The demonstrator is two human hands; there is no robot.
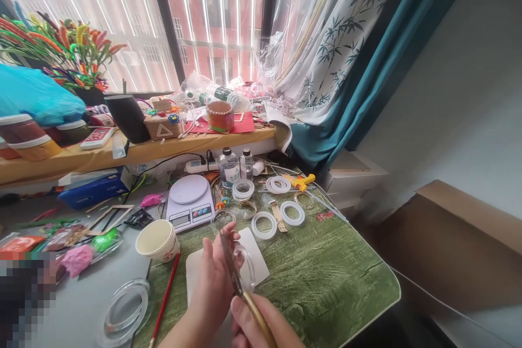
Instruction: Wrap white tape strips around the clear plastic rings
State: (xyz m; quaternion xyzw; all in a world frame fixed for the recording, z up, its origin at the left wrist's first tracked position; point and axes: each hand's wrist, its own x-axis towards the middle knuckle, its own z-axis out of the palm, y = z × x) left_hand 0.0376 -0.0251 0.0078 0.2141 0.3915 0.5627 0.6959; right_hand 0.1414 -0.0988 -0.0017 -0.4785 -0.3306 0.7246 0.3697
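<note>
Barred window panes (pixel 220 11) throw daylight over a cluttered ledge (pixel 161 149) and, below it, a table (pixel 326 283) covered in green wood-grain print. Above the near part of this cover, the right hand (pixel 280 322) is closed around the smooth, gold-coloured handle of a pair of scissors (pixel 234 274), seen nearly edge-on, with its dark metal blades angled up and away. Just beside them, on the left, the left hand (pixel 210 280) is raised with its thumb apart from the bent fingers; whether it grips anything, I cannot tell. A clear, glossy ring (pixel 252 272) shows right beside the blades, beyond the right hand and against smooth white paper (pixel 260 266); its contact with the left fingers is hidden. Farther back lie milky, rounded rings (pixel 255 227), near a pale plastic digital scale (pixel 190 190).
</note>
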